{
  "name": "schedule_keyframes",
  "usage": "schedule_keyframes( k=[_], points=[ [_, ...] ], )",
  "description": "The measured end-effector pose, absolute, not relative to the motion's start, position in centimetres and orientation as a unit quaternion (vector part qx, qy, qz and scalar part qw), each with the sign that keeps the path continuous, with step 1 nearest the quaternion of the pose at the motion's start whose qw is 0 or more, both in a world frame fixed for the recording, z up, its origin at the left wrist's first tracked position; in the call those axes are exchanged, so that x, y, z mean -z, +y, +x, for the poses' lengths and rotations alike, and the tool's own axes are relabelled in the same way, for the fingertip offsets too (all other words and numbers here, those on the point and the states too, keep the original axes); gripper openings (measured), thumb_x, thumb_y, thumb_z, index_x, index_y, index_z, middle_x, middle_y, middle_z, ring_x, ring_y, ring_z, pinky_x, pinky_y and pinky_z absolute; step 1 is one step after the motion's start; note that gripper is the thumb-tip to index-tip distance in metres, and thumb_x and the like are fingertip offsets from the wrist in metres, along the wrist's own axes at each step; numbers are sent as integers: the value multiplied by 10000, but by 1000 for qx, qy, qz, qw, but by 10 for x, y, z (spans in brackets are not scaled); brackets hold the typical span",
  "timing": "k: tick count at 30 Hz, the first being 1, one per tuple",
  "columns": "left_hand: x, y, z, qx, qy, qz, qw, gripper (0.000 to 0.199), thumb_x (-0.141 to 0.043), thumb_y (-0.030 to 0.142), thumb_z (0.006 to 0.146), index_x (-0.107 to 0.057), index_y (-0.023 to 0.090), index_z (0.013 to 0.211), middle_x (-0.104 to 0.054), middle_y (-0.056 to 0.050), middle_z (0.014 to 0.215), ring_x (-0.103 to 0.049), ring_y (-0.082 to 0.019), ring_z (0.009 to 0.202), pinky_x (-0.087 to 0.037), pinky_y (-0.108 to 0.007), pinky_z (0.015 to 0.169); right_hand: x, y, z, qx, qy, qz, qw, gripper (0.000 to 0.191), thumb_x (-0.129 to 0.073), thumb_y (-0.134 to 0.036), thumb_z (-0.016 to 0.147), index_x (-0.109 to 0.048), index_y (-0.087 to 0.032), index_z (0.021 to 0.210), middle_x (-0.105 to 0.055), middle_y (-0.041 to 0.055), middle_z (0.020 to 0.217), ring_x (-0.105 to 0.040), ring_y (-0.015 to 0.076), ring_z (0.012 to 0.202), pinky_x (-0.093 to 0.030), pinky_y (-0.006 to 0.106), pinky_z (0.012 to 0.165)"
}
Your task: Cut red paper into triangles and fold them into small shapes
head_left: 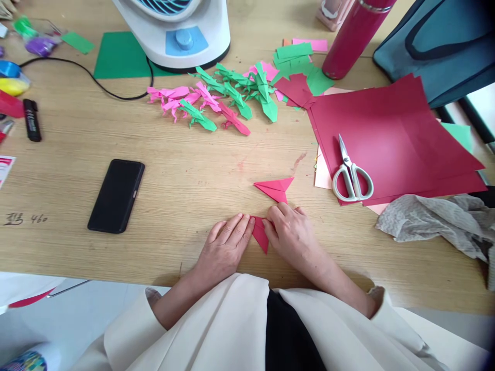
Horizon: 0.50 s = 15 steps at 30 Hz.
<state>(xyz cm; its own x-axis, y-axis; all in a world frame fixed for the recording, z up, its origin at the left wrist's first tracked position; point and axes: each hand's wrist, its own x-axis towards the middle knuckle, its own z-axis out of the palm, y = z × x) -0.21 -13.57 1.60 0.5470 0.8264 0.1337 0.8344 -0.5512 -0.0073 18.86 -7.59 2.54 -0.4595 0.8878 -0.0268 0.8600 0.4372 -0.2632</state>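
Note:
A small folded red paper [261, 238] lies on the table close to my body, with a pointed flap towards me. My left hand [226, 245] rests on its left part, fingers stretched out flat and pressing it against the tabletop. My right hand [292, 232] has its fingers curled and its thumb against the paper's right side, pinching it. Both hands cover much of this paper. Just beyond my right hand lies a second folded red paper piece [275, 188], shaped like an arrowhead.
Scissors [350, 178] lie on large red sheets [382, 134] at the right, beside a grey cloth [436, 224]. Folded green and pink paper figures [235, 98] sit ahead, before a white fan [185, 36]. A black phone [116, 196] lies left; a red bottle [353, 38] stands back right.

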Motion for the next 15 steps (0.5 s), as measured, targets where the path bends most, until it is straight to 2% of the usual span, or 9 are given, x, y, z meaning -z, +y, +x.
schedule_keyframes(
  k=[11,15],
  points=[
    [-10,-138,5,51,-468,-880,63,459,-321,112,971,-589,56,1339,-606,-172,1378,-529,-276,1319,-374,-384,1062,-23,-77,190,-129,-843,-518,73,182,-502,-212,940,-565,-179,773,-619,44,772,-538,178,677,-285,329,694],
    [-9,-137,3,50,-464,-883,51,473,-313,106,960,-579,56,1348,-572,-164,1422,-510,-284,1339,-380,-380,1069,-23,-77,190,-132,-841,-520,79,174,-507,-210,940,-554,-182,774,-616,42,778,-549,185,693,-297,329,695]
  ],
)
